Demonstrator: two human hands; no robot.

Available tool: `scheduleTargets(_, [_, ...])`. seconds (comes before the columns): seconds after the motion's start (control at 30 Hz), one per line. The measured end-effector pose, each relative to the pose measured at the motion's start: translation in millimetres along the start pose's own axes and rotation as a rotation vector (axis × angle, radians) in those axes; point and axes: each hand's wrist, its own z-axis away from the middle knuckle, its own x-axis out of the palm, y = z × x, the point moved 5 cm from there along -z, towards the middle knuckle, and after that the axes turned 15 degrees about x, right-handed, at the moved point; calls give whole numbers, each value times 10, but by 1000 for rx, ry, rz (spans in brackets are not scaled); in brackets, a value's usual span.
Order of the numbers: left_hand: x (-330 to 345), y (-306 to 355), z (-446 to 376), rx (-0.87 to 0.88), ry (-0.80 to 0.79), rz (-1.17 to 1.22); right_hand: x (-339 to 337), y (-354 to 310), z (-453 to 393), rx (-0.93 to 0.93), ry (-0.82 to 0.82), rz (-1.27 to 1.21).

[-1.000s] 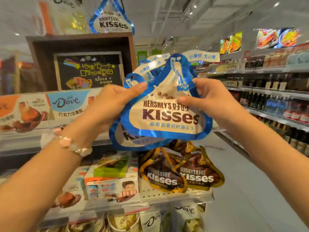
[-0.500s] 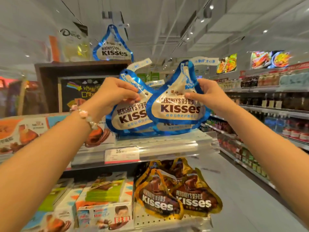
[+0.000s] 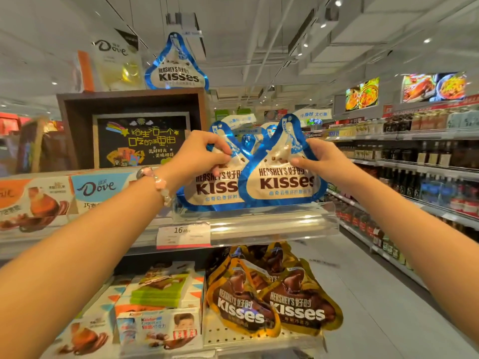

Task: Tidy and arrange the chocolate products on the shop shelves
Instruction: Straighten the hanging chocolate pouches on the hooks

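Blue bags (image 3: 282,181) and gold bags (image 3: 298,307) read "HERSHEY'S KISSES", boxes (image 3: 99,189) "Dove", price tag (image 3: 184,235) "16.80".

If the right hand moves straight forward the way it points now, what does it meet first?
Probably only the blue Kisses bag that the right hand already pinches; behind it stand more blue bags, though depth is unclear.

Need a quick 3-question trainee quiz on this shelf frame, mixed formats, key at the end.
1. True or false: the left hand and the right hand each grip a blue Kisses bag.
2. Multiple choice: the gold Kisses bags lie A) above the blue ones, B) on the shelf below them, C) on the floor.
3. Fill in: the price tag sits on the shelf edge, just left of the clear shelf rail, and starts with the number ___.

Key: 1 true: left blue bag, right blue bag. 2 B. 3 16.
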Motion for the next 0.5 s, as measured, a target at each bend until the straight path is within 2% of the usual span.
scheduleTargets(0.07, [-10, -36, 6, 56, 9, -77, 9, 39, -9, 1, 17, 20])
scheduleTargets(0.2, [-29, -83, -4, 155, 64, -164, -51, 96, -12, -61, 162, 8])
scheduleTargets(0.4, [72, -153, -14, 96, 8, -81, 31, 94, -33, -54, 45, 27])
scheduleTargets(0.5, [73, -86, 14, 157, -40, -180, 78, 53, -62, -42, 9, 133])
